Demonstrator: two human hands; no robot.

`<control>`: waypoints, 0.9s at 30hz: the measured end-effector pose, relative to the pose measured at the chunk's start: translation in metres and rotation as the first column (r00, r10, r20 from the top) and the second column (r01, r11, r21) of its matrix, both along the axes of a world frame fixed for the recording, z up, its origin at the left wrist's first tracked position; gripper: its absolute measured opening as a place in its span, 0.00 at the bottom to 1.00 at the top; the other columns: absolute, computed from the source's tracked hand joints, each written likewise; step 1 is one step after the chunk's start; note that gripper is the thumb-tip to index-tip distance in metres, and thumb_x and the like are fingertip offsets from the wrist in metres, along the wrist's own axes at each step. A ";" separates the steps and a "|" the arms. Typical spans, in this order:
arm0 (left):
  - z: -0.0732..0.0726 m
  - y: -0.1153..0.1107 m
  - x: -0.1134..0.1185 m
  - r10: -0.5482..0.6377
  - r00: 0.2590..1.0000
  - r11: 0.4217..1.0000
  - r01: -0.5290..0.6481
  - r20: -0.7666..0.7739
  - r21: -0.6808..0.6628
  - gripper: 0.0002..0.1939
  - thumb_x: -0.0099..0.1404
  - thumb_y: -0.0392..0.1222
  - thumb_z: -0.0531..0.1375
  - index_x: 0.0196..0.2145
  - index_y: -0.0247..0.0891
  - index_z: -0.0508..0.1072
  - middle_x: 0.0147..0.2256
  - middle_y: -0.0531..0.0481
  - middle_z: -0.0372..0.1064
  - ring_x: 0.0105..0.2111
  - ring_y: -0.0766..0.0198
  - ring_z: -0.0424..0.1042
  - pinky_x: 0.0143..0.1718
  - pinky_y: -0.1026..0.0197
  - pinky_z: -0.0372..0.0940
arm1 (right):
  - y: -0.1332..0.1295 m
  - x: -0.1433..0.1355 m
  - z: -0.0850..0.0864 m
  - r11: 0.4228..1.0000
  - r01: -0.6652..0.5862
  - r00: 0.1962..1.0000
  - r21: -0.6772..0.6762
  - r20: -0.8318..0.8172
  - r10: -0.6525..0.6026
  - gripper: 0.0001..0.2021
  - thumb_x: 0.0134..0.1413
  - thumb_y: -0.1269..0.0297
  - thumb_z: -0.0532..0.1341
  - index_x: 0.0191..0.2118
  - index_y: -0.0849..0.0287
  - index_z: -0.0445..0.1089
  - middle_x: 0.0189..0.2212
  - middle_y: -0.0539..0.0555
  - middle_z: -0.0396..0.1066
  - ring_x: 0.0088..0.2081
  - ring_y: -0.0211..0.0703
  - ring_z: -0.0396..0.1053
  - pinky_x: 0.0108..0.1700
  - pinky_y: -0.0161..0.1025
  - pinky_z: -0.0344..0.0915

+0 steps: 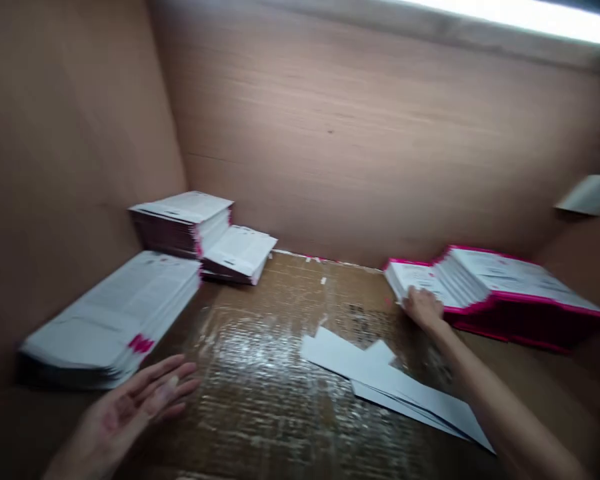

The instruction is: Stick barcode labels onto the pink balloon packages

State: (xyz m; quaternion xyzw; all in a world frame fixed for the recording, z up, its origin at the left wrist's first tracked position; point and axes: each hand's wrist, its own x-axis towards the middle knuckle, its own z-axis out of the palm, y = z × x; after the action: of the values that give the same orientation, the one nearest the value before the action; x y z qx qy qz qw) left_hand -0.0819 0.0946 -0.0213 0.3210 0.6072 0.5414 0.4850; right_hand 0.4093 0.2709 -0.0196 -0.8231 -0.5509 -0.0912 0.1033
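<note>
My left hand (137, 403) is open and holds nothing, its palm turned up and its fingers stretched out. It is beside the near end of a long stack of printed sheets (115, 307) with pink marks on its side. My right hand (423, 307) reaches to a stack of printed sheets with pink edges (520, 273) on the right. Its fingers are closed on the near edge of the lower, left part of that stack; how many sheets they grip is hidden. Between my hands lie several loose white paper strips (395, 380).
Brown cardboard under shiny clear film (260, 373) covers the work surface. A tall stack (185, 208) and a lower stack (240, 250) of printed sheets stand at the back left. Wooden panels (330, 133) rise behind and at the left. White paper (590, 195) juts in at the right.
</note>
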 end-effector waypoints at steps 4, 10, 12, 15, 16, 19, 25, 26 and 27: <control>0.009 -0.018 -0.018 0.075 0.996 0.997 -0.073 0.052 -0.036 0.31 0.47 0.57 0.71 0.45 0.37 0.77 0.43 0.42 0.79 0.42 0.48 0.78 0.36 0.61 0.75 | 0.047 -0.090 0.001 0.958 -0.282 0.958 0.049 0.077 0.278 0.18 0.59 0.63 0.58 0.52 0.67 0.68 0.53 0.75 0.64 0.56 0.65 0.61 0.53 0.56 0.57; 0.003 -0.028 -0.036 0.027 0.992 0.998 -0.019 0.126 -0.066 0.33 0.49 0.58 0.70 0.48 0.35 0.74 0.47 0.39 0.76 0.45 0.49 0.77 0.38 0.60 0.74 | 0.092 -0.344 0.055 0.400 -0.867 0.471 0.298 0.226 0.852 0.25 0.63 0.52 0.55 0.59 0.62 0.60 0.57 0.66 0.63 0.57 0.54 0.61 0.58 0.47 0.54; -0.001 -0.033 -0.043 0.045 0.990 0.997 -0.037 0.135 -0.065 0.34 0.49 0.59 0.70 0.48 0.36 0.74 0.48 0.39 0.76 0.46 0.49 0.76 0.39 0.60 0.74 | 0.099 -0.406 0.078 0.418 -0.871 0.473 0.259 0.207 0.857 0.28 0.60 0.48 0.57 0.58 0.63 0.60 0.56 0.67 0.64 0.55 0.55 0.63 0.55 0.47 0.56; -0.007 -0.040 -0.057 0.061 0.985 0.995 -0.047 0.160 -0.090 0.36 0.46 0.60 0.70 0.48 0.36 0.74 0.48 0.38 0.76 0.45 0.48 0.76 0.39 0.59 0.74 | 0.107 -0.454 0.100 0.538 -0.835 0.550 0.115 0.202 0.810 0.28 0.58 0.46 0.59 0.55 0.63 0.64 0.52 0.67 0.67 0.52 0.55 0.66 0.52 0.46 0.58; -0.009 -0.042 -0.061 0.067 0.984 0.994 -0.051 0.167 -0.102 0.36 0.46 0.61 0.71 0.48 0.36 0.74 0.48 0.38 0.76 0.45 0.48 0.76 0.39 0.58 0.74 | 0.109 -0.460 0.105 0.567 -0.821 0.567 0.068 0.206 0.797 0.27 0.57 0.45 0.60 0.53 0.63 0.66 0.50 0.66 0.69 0.50 0.55 0.67 0.51 0.45 0.59; -0.012 -0.045 -0.071 0.078 0.982 0.990 -0.056 0.172 -0.127 0.37 0.46 0.61 0.70 0.48 0.36 0.74 0.49 0.38 0.75 0.46 0.48 0.76 0.40 0.59 0.73 | 0.116 -0.463 0.114 0.592 -0.806 0.578 -0.007 0.211 0.788 0.23 0.57 0.45 0.59 0.47 0.61 0.71 0.43 0.64 0.74 0.46 0.54 0.70 0.45 0.42 0.62; -0.009 -0.039 -0.065 0.117 0.981 0.990 -0.104 0.155 -0.090 0.36 0.45 0.64 0.69 0.46 0.36 0.75 0.46 0.39 0.77 0.43 0.49 0.77 0.38 0.59 0.73 | 0.123 -0.459 0.133 0.580 -0.814 0.559 -0.005 0.260 0.787 0.20 0.62 0.50 0.54 0.44 0.61 0.74 0.42 0.63 0.75 0.43 0.51 0.72 0.41 0.39 0.64; -0.009 -0.037 -0.063 0.105 0.982 0.992 -0.092 0.158 -0.087 0.36 0.46 0.64 0.69 0.46 0.36 0.75 0.46 0.38 0.77 0.43 0.49 0.77 0.38 0.59 0.72 | 0.123 -0.461 0.134 0.576 -0.817 0.554 -0.004 0.269 0.788 0.19 0.63 0.52 0.55 0.44 0.61 0.74 0.42 0.64 0.75 0.44 0.51 0.72 0.41 0.39 0.64; -0.009 -0.036 -0.060 0.097 0.983 0.993 -0.085 0.157 -0.084 0.36 0.46 0.64 0.69 0.46 0.36 0.75 0.46 0.38 0.77 0.43 0.50 0.77 0.38 0.59 0.72 | 0.124 -0.463 0.135 0.571 -0.821 0.548 -0.004 0.277 0.789 0.17 0.63 0.55 0.55 0.44 0.62 0.74 0.42 0.64 0.75 0.44 0.51 0.73 0.41 0.38 0.64</control>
State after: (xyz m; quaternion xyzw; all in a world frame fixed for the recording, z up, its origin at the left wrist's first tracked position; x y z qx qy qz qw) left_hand -0.1421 0.0583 -0.0302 0.2292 0.6006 0.5633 0.5191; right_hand -0.0534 0.3949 0.1156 -0.4518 -0.8681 -0.1699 0.1157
